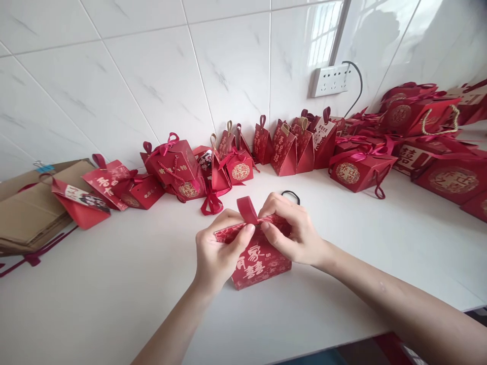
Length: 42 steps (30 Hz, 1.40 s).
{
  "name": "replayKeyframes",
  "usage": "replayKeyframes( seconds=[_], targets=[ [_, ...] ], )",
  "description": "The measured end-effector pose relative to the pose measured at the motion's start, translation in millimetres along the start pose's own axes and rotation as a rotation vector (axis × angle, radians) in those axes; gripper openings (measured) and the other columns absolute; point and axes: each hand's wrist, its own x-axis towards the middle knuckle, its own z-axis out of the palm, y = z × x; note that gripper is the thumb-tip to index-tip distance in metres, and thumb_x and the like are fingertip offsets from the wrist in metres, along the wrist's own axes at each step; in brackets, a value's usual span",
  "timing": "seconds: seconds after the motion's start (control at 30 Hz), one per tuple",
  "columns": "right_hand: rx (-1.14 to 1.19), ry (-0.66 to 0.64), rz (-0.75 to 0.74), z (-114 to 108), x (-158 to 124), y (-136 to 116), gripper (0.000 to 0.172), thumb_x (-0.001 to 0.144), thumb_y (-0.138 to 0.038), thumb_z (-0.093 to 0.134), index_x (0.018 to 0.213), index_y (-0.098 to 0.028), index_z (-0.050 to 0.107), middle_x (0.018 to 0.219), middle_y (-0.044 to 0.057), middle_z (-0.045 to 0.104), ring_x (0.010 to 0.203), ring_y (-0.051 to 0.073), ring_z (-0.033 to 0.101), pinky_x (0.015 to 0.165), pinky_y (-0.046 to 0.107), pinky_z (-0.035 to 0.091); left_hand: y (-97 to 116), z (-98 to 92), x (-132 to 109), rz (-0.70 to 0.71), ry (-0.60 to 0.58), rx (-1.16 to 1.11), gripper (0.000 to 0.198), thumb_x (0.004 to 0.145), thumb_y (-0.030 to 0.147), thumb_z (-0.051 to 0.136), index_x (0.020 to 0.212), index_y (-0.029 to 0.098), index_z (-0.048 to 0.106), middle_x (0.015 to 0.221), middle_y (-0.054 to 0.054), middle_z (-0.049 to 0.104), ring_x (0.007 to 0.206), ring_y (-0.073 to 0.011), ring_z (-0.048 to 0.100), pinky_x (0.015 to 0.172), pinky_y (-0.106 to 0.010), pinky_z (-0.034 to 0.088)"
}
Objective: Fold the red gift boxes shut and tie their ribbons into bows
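Observation:
In the middle of the white table stands a red gift box (262, 263) with pale Chinese characters on its front. A dark red ribbon loop (247, 210) sticks up from its top edge. My left hand (220, 248) pinches that edge from the left, its thumb in front just below the ribbon. On the other side my right hand (287, 228) grips the same edge, thumb in front and fingers over the top. Both thumbs press close to the ribbon's base. The back of the box and most of my fingertips behind it are hidden.
Along the tiled wall stand several finished red boxes (283, 149) with ribbon loops. Larger boxes with bows (361, 170) are stacked at the right. Flat brown cardboard (34, 208) lies at the left. A white power strip (332, 81) with a black cable is on the wall.

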Motion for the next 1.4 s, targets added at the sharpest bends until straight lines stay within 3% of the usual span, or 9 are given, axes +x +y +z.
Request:
replayKeyframes(
  seconds=[0.53, 0.9, 1.23, 1.4],
  targets=[
    [-0.066, 0.024, -0.022, 0.9, 0.2, -0.2, 0.009, 0.083, -0.009, 0.051, 0.078, -0.017, 0.052, 0.071, -0.001, 0.049, 0.064, 0.009, 0.045, 0.058, 0.021, 0.039, -1.5, -3.7, 1.4, -0.029, 0.008, 0.026, 0.016, 0.082, 0.019, 0.064, 0.066, 0.019, 0.066, 0.063, 0.005, 0.059, 0.06, -0.0054, 0.055, 0.058, -0.011, 0.046],
    [-0.014, 0.015, -0.036, 0.6, -0.5, 1.2, 0.007, 0.08, -0.009, 0.051, 0.079, -0.016, 0.053, 0.072, 0.0, 0.051, 0.065, 0.01, 0.046, 0.058, 0.023, 0.039, -1.0, -1.4, 1.8, -0.008, 0.022, -0.008, 0.014, 0.081, 0.017, 0.065, 0.069, 0.022, 0.069, 0.064, 0.006, 0.062, 0.061, -0.0046, 0.058, 0.059, -0.009, 0.047],
    [-0.007, 0.008, -0.036, 0.7, -1.8, 1.2, 0.008, 0.085, -0.009, 0.051, 0.08, -0.015, 0.054, 0.073, 0.001, 0.05, 0.066, 0.011, 0.046, 0.06, 0.024, 0.039, -2.1, -4.3, 2.7, -0.052, -0.02, 0.013, 0.016, 0.083, 0.021, 0.063, 0.068, 0.019, 0.067, 0.065, 0.004, 0.06, 0.062, -0.0074, 0.057, 0.058, -0.014, 0.047],
    [0.042, -0.042, 0.052, -2.9, 2.0, -3.0, 0.011, 0.087, -0.01, 0.05, 0.078, -0.016, 0.055, 0.072, 0.0, 0.052, 0.066, 0.011, 0.048, 0.061, 0.024, 0.04, -2.4, -5.3, 2.6, -0.079, -0.028, 0.019, 0.017, 0.083, 0.023, 0.063, 0.067, 0.019, 0.066, 0.063, 0.003, 0.058, 0.062, -0.0084, 0.057, 0.058, -0.015, 0.047]
  ],
)
